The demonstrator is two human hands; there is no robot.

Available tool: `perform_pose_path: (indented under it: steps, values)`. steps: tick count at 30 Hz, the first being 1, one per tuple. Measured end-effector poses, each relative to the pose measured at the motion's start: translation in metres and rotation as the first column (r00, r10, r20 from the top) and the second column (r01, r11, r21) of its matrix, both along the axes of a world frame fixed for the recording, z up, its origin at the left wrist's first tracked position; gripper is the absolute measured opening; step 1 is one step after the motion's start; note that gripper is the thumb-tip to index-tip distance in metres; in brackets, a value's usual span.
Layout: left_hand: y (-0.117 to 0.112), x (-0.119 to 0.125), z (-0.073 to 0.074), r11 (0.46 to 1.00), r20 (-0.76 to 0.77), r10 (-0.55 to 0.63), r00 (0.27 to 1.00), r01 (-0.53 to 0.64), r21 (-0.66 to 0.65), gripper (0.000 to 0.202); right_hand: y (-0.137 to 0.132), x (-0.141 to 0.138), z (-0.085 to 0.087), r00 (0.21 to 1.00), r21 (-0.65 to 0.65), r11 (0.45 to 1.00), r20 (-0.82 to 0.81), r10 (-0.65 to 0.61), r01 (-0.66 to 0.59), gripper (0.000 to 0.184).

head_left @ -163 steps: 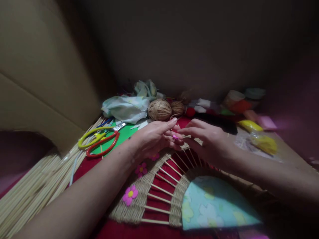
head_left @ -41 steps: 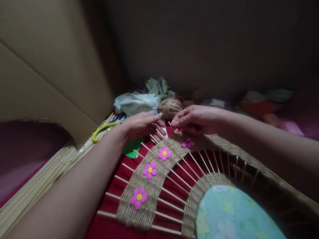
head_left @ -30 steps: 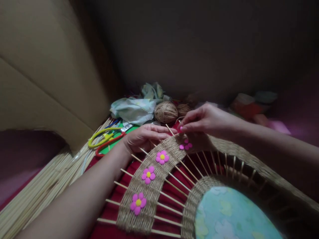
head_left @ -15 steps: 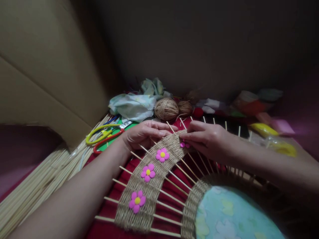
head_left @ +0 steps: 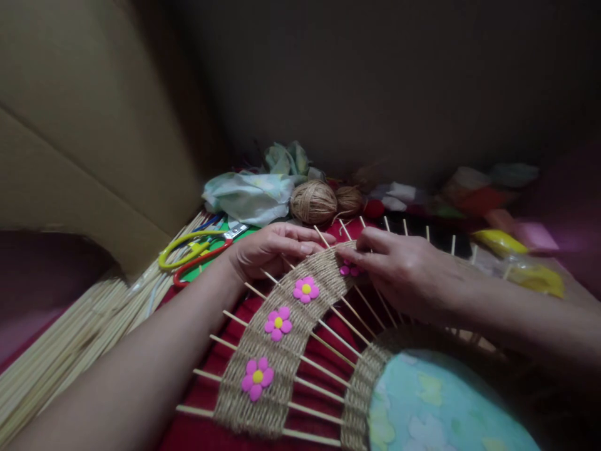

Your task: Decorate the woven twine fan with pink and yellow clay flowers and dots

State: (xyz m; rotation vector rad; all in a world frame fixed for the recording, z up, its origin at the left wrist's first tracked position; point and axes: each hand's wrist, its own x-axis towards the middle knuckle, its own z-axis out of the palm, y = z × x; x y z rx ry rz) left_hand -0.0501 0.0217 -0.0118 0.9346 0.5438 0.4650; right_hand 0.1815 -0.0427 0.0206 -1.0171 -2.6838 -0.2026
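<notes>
A curved woven twine band [head_left: 263,344] on thin wooden sticks surrounds a light-blue floral round centre [head_left: 422,401]. Pink flowers with yellow middles, such as one flower [head_left: 257,377], sit along the band. At the band's far outer edge, my left hand [head_left: 277,247] steadies it, thumb near the rim and fingers reaching behind a stick. My right hand [head_left: 394,263] is closed over the upper end, fingertips pressed at a partly hidden pink flower [head_left: 347,269]. The right fingers cover most of that flower.
Scissors [head_left: 190,250] with yellow and red handles lie left of the frame, by a bundle of pale sticks [head_left: 84,338]. Behind are twine balls [head_left: 313,202] and crumpled floral cloth [head_left: 253,197]. Yellow packets [head_left: 502,243] lie to the right. Cardboard [head_left: 94,113] stands at left.
Both hands stay at the same part of the band. The right fingers have shifted slightly over the pink flower, and the right wrist sits a little lower. The view has moved slightly.
</notes>
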Motion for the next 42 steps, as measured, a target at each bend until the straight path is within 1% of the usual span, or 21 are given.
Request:
perform_pose_path:
  steps: [4, 6, 10, 15, 20, 22, 27, 29, 32, 35, 37, 39, 42]
  values:
    - [0.0, 0.0, 0.0, 1.0, 0.006, -0.011, 1.0, 0.011, 0.005, 0.042, -0.001, 0.003, -0.001, 0.986, 0.01, 1.0, -0.169, 0.005, -0.004, 0.039]
    - [0.001, -0.001, 0.0, 1.0, -0.004, -0.009, 1.0, 0.009, 0.006, 0.042, -0.003, 0.004, -0.002, 0.976, 0.011, 1.0, -0.218, 0.021, -0.019, 0.039]
    - [0.001, -0.001, 0.0, 1.0, -0.018, -0.007, 1.0, 0.007, 0.009, 0.044, -0.007, 0.006, -0.004, 0.981, 0.021, 0.999, -0.192, 0.04, -0.036, 0.036]
    - [0.0, -0.001, 0.0, 1.0, -0.012, -0.006, 1.0, 0.006, 0.01, 0.047, -0.007, 0.004, -0.006, 0.989, -0.01, 0.999, -0.14, 0.048, -0.049, 0.033]
    - [0.0, -0.001, 0.001, 1.0, 0.017, -0.008, 1.0, 0.008, 0.013, 0.046, -0.006, 0.002, -0.013, 0.97, -0.054, 0.998, -0.241, 0.021, -0.035, 0.033]
    - [-0.001, -0.001, 0.001, 1.0, 0.016, -0.007, 1.0, 0.007, 0.017, 0.046, -0.006, 0.002, -0.013, 0.969, -0.059, 0.998, -0.246, 0.012, -0.027, 0.035]
    - [0.0, -0.001, 0.0, 1.0, 0.012, -0.02, 1.0, 0.02, 0.022, 0.048, -0.008, 0.006, -0.002, 0.955, -0.131, 0.99, -0.295, 0.014, -0.055, 0.041]
    - [0.001, -0.001, 0.0, 1.0, 0.001, -0.017, 1.0, 0.017, 0.013, 0.047, -0.009, 0.008, 0.002, 0.953, -0.12, 0.991, -0.302, 0.02, -0.059, 0.04]
    - [0.002, -0.001, -0.001, 1.0, 0.0, -0.022, 1.0, 0.022, 0.007, 0.047, -0.011, 0.007, 0.001, 0.965, -0.009, 0.997, -0.254, 0.071, -0.076, 0.038]
    - [0.001, -0.001, 0.0, 1.0, 0.007, -0.016, 1.0, 0.016, 0.006, 0.046, -0.014, 0.005, -0.005, 0.987, 0.148, 0.982, -0.085, 0.135, -0.121, 0.034]
    - [0.001, -0.001, 0.0, 1.0, 0.012, -0.008, 1.0, 0.008, 0.0, 0.044, -0.015, 0.004, -0.01, 0.986, 0.22, 0.962, 0.03, 0.161, -0.164, 0.033]
    - [0.0, -0.001, 0.0, 1.0, 0.017, -0.004, 1.0, 0.004, -0.006, 0.043, -0.016, 0.004, -0.012, 0.982, 0.247, 0.952, 0.095, 0.163, -0.182, 0.032]
    - [0.0, -0.001, 0.002, 1.0, 0.013, -0.003, 1.0, 0.003, -0.004, 0.043, -0.018, 0.003, -0.013, 0.985, 0.253, 0.955, 0.115, 0.131, -0.157, 0.033]
